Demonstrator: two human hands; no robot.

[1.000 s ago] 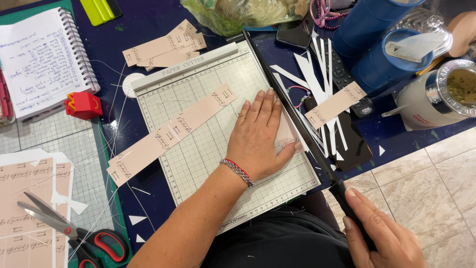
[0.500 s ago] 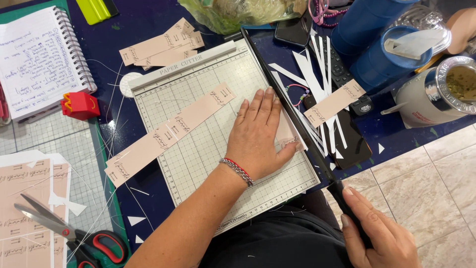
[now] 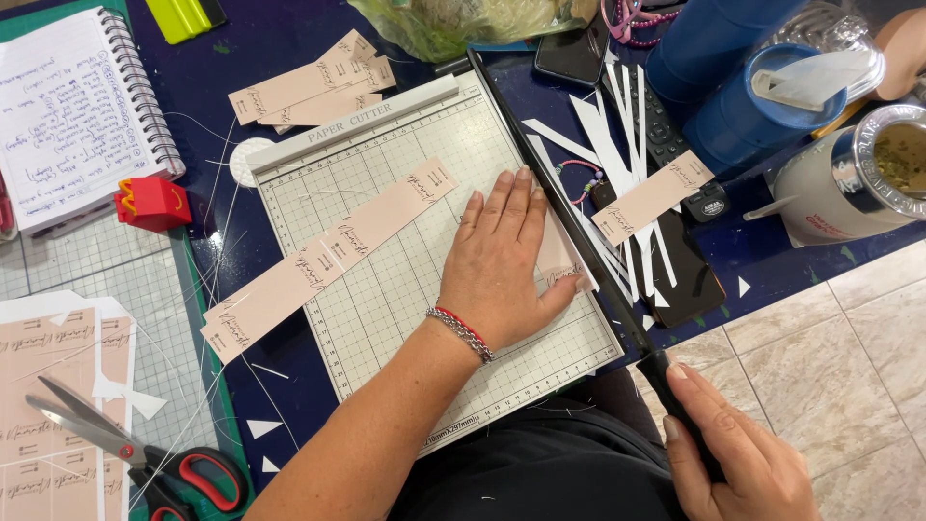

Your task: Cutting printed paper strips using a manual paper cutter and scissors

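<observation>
Tabletop [image 3: 289, 29] in dark blue fills most of the view, with a tiled floor [image 3: 849, 338] at the lower right. On it sits a gridded white cutter [image 3: 386, 289], its long black blade [image 3: 559, 183] lying flat along the right edge, much as it did a second ago. A spiral notebook [image 3: 68, 116] lies at the upper left, and blue cups [image 3: 743, 96] and a steel tumbler [image 3: 849, 183] stand at the upper right. The left hand [image 3: 506, 265] is spread flat, palm down, on a pink card [image 3: 559, 265] at the blade edge, pressing it to the board rather than gripping it; only the card's right part shows past the thumb. The right hand [image 3: 743, 453] is wrapped around the blade's handle [image 3: 675, 405], low at the near corner. Between the earlier views and this one almost nothing has moved: both hands hold their places and the blade stays down, so the cut on that card looks made or just finishing, though the cut line itself is hidden. A long pink strip [image 3: 328, 256] crosses the board diagonally, well apart from the hands. More strips [image 3: 309, 82] are stacked beyond the board, one [image 3: 651, 198] rests on white offcuts [image 3: 617, 154] right of the blade, and scissors [image 3: 135, 453] lie at the lower left beside a small red sharpener-like block [image 3: 149, 203].
</observation>
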